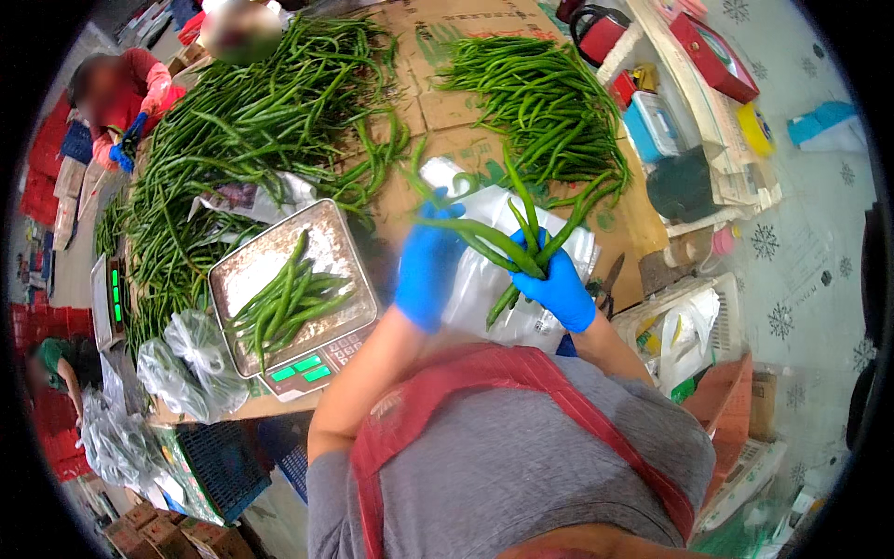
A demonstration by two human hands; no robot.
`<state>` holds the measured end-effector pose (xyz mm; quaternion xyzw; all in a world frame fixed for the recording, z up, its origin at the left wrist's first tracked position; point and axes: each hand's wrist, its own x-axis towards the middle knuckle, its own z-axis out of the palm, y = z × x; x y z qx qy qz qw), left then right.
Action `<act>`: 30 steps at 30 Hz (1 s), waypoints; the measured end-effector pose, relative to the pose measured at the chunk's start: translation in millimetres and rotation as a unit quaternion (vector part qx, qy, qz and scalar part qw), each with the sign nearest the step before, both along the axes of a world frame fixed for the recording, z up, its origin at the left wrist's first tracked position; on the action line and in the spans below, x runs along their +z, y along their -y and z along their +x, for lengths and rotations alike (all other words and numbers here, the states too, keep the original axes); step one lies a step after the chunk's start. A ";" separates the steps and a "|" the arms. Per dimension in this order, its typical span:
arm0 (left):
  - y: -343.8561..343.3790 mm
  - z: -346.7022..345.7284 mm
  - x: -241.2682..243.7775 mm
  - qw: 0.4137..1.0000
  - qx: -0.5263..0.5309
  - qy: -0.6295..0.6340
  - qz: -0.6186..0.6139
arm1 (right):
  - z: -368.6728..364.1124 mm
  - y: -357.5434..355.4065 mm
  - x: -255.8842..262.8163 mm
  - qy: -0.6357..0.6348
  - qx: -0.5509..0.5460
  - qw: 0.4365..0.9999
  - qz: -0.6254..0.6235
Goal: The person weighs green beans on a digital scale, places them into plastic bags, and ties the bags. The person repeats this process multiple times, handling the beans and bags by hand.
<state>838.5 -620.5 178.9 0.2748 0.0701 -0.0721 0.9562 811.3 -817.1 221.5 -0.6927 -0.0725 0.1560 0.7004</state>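
Observation:
My right hand [559, 283], in a blue glove, grips several long green chili peppers [525, 261] that point in different directions. My left hand [427, 269], also blue-gloved, is blurred by motion; its fingers are beside the tip of one of these peppers and a curved pepper [418, 183]. Whether it holds anything is unclear. Under both hands lie clear plastic bags [475, 293] on the cardboard-covered table [401, 192]. Left of my left hand, a digital scale [360, 307] with a metal pan carries a small heap of green peppers [286, 307].
A large pepper pile [244, 119] covers the table's left; a neater pile [538, 105] lies far right. Filled plastic bags [195, 363] sit by the scale. Scissors [613, 279] rest near my right hand, beside a foam box [719, 150]. A gloved co-worker [126, 105] stands far left.

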 end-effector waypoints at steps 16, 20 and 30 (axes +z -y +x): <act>-22.8 -14.4 7.7 0.994 0.026 0.042 0.096 | 47.3 -47.2 -35.1 0.058 -0.019 0.998 -0.034; -17.4 -19.9 12.3 0.990 0.038 0.028 0.131 | 45.9 -66.0 -26.3 0.068 0.026 0.996 -0.052; -16.9 -42.1 -75.9 0.953 -0.011 -0.026 0.301 | 39.9 -68.3 -125.6 0.209 0.120 0.953 -0.184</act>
